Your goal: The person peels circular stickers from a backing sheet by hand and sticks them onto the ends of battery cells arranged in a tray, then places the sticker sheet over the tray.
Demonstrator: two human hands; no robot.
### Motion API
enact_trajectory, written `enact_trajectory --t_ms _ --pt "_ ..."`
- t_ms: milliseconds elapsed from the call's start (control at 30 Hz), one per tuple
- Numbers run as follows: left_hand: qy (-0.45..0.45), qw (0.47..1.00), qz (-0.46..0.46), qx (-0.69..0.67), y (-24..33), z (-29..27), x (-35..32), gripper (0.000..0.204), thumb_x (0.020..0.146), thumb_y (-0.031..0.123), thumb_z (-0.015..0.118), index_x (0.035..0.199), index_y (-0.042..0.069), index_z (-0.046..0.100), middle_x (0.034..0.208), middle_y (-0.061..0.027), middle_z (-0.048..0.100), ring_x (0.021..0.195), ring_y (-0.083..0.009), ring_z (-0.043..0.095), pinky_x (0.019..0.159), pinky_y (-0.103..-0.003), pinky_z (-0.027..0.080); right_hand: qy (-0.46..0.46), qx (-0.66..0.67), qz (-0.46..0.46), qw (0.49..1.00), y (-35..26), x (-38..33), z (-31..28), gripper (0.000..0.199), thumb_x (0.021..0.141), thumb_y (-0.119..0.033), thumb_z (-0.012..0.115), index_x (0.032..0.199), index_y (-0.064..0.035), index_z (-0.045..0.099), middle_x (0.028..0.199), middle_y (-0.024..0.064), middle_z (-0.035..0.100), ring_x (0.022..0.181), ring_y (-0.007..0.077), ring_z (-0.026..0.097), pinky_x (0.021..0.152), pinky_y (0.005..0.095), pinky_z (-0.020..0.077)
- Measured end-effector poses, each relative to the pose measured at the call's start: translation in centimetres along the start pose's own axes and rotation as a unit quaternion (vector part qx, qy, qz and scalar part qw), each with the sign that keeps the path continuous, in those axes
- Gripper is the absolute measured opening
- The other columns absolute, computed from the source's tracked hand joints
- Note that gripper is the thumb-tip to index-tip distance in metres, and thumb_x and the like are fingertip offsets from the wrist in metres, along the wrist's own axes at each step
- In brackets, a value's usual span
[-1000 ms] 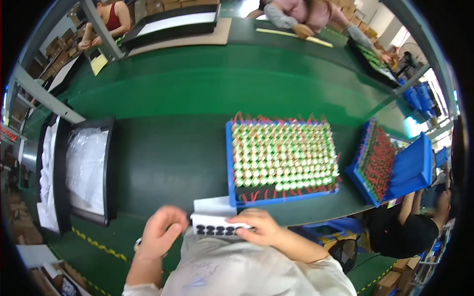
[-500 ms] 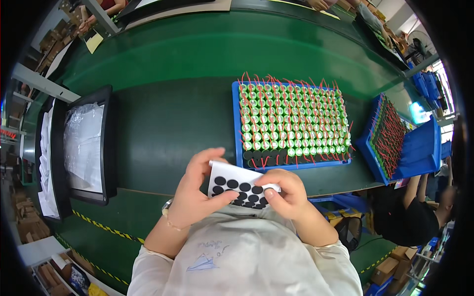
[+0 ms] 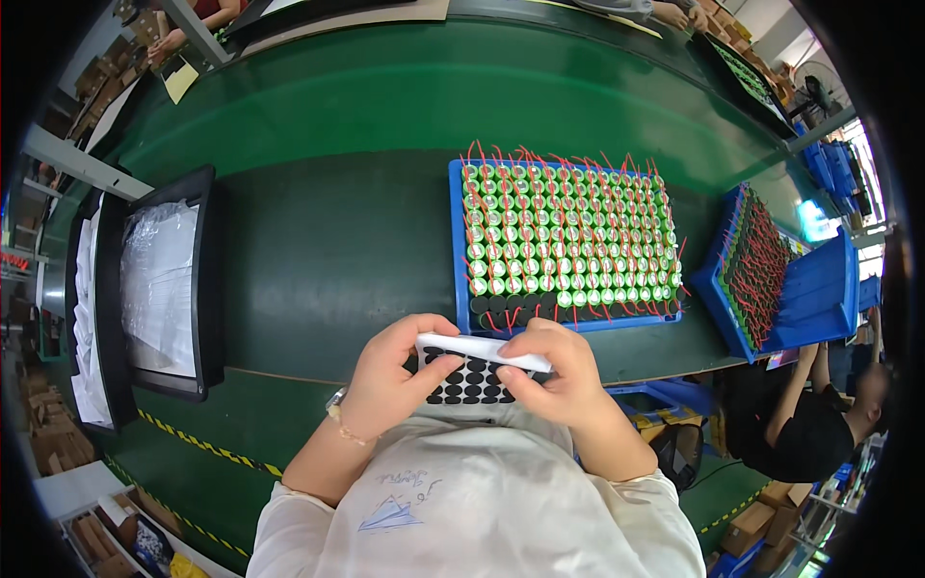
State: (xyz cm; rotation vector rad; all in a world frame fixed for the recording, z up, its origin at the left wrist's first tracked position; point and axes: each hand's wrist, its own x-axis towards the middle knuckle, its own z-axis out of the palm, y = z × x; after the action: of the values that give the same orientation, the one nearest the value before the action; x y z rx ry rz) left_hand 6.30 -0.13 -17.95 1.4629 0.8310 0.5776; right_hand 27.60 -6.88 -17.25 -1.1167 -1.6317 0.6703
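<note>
A white sheet covered with black round stickers is held close in front of my chest. My left hand grips its left side, thumb on top. My right hand pinches its right top edge, which is bent over. Just beyond the hands sits a blue tray packed with upright green cylindrical cells with red wires sticking out. The row of cells nearest me looks dark on top.
The tray rests on a dark green conveyor belt. A black tray with clear plastic bags lies to the left. A second blue tray of wired cells stands to the right, beside a seated person in black. Other people work across the belt.
My hands have drawn together on the sticker sheet and come closer to my chest. The sheet's top edge is now folded over, and the view has tilted further down.
</note>
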Motion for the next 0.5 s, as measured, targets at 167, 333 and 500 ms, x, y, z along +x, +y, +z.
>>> enact_trajectory --t_ms 167,333,500 --pt "0.002 0.989 0.102 0.106 1.0 0.2 0.7 0.032 0.078 -0.001 0.070 0.107 0.002 0.057 0.096 -0.0069 0.063 0.083 -0.0154 0.061 0.075 -0.027 0.049 -0.034 0.095 0.072 0.992 -0.6 -0.7 -0.7 0.016 0.084 -0.004 0.062 0.099 -0.0042 0.067 0.075 0.0047 0.062 0.061 0.0135 0.053 0.053 0.0267 0.0398" --pt "0.051 0.964 0.237 0.112 1.4 1.1 1.2 0.035 0.075 0.007 0.075 0.107 0.005 0.060 0.095 -0.0094 0.065 0.080 -0.0237 0.064 0.074 -0.031 0.051 -0.003 0.234 0.213 0.949 -1.1 -1.7 -0.9 0.016 0.085 -0.007 0.064 0.101 -0.0049 0.067 0.084 0.0049 0.063 0.068 0.0114 0.056 0.057 0.0248 0.0433" --pt "-0.024 0.983 0.133 0.122 2.1 0.8 -0.2 0.036 0.076 0.006 0.073 0.111 0.005 0.063 0.097 -0.0092 0.067 0.082 -0.0187 0.065 0.073 -0.028 0.051 -0.007 0.065 0.129 0.990 -1.7 -1.7 -1.5 0.030 0.072 -0.007 0.075 0.101 -0.0044 0.067 0.087 0.0051 0.064 0.074 0.0156 0.058 0.062 0.0260 0.0435"
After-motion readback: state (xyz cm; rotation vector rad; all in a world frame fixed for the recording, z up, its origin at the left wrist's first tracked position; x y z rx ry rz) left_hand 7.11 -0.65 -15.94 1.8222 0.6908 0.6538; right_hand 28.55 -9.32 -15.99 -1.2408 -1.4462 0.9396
